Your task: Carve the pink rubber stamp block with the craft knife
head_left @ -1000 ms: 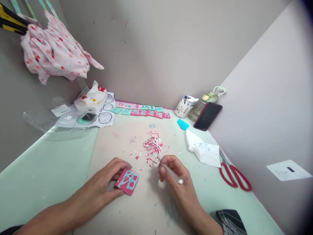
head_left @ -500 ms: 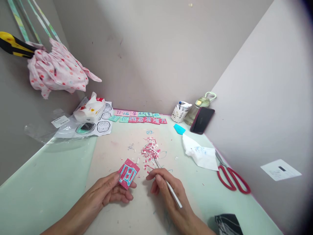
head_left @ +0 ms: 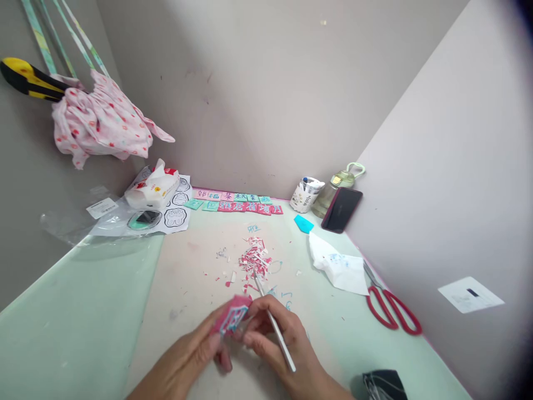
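Note:
My left hand (head_left: 199,347) grips a small pink carving block (head_left: 231,316), which is tilted and slightly blurred. A blue-outlined character with white cut lines shows on its face. In my right hand (head_left: 291,328) is a slim silver carving knife (head_left: 280,341), its tip pointing away from me near a heap of pink and white shavings (head_left: 254,258). The right fingertips are close to the block's right edge; whether they touch it I cannot tell. Loose crumbs lie between the block and the heap.
Carved pink and green tiles (head_left: 250,207) line the back edge. Red-handled scissors (head_left: 393,308), a stained tissue (head_left: 339,269), a phone (head_left: 342,209), a bottle (head_left: 328,194) and a pen cup (head_left: 306,195) stand right. A tissue pack (head_left: 152,189) sits left, below a hanging pink cloth (head_left: 104,122).
The block has tipped over and moved slightly right and nearer to me in my left hand. My hands have come closer together. The knife has shifted a little left, still held.

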{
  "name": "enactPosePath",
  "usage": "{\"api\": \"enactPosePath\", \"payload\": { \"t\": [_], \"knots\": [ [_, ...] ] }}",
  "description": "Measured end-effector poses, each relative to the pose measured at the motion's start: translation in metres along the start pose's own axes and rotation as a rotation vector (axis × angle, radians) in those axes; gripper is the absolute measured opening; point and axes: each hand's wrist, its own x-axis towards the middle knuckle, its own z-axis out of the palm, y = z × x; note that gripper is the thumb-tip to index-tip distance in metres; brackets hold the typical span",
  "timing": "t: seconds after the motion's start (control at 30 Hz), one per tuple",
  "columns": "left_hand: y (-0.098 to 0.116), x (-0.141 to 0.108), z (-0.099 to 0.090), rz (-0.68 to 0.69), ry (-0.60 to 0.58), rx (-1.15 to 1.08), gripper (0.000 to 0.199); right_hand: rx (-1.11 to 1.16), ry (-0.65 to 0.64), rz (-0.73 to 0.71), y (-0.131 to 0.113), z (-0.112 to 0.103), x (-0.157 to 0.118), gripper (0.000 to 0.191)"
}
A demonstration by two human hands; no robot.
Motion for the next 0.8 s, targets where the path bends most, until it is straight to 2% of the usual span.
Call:
{"api": "enactPosePath", "payload": {
  "t": [0.17, 0.27, 0.47, 0.57, 0.7, 0.8],
  "knots": [
    [-0.004, -0.001, 0.009, 0.068, -0.067, 0.102, 0.061, 0.325, 0.008, 0.063, -0.001, 0.004, 0.004, 0.031],
    [-0.004, 0.000, 0.011, 0.076, -0.080, 0.116, 0.063, 0.438, -0.001, 0.053, -0.002, 0.005, 0.006, 0.035],
    [-0.006, 0.001, 0.011, 0.116, -0.025, 0.144, 0.059, 0.401, 0.061, 0.106, -0.006, 0.002, 0.004, 0.041],
    [-0.014, 0.007, 0.005, 0.155, 0.018, 0.048, 0.058, 0.386, 0.065, 0.134, -0.008, 0.000, 0.004, 0.040],
    [-0.020, 0.013, -0.003, 0.145, 0.087, -0.148, 0.075, 0.264, 0.069, 0.113, -0.009, -0.003, 0.006, 0.036],
    [-0.015, 0.014, -0.004, 0.139, 0.072, -0.146, 0.066, 0.217, 0.010, 0.083, -0.010, -0.005, 0.008, 0.033]
  ]
}}
